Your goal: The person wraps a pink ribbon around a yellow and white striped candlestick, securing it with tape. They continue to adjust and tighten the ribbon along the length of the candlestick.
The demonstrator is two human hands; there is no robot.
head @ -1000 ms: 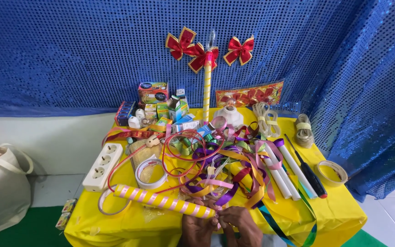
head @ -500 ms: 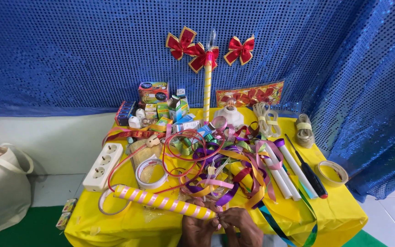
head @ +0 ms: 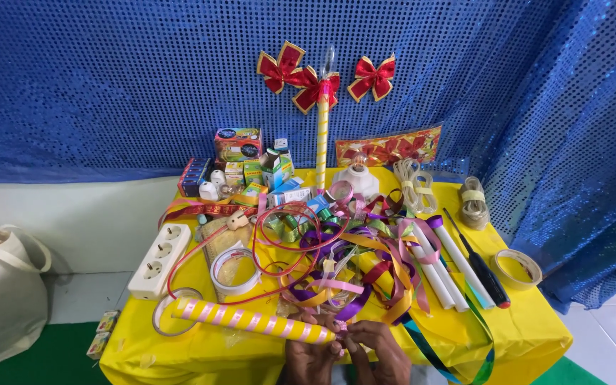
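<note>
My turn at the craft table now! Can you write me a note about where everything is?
Left hand and right hand: close together at the table's front edge, fingertips pinching a pink ribbon end. Exact grip hard to see.
Yellow-and-pink striped stick lies just left of the hands, one end by them.
Tangled ribbons lie behind.
White tape roll sits further left.
Done: the stick is fully striped.
Left: ribbon not tied.

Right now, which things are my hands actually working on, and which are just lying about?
In hand:
left hand and right hand, fingertips together on a pink ribbon end
yellow-and-pink striped stick, touching the left hand

Lying about:
white power strip
tape roll
screwdriver
white tubes
red bows
</note>
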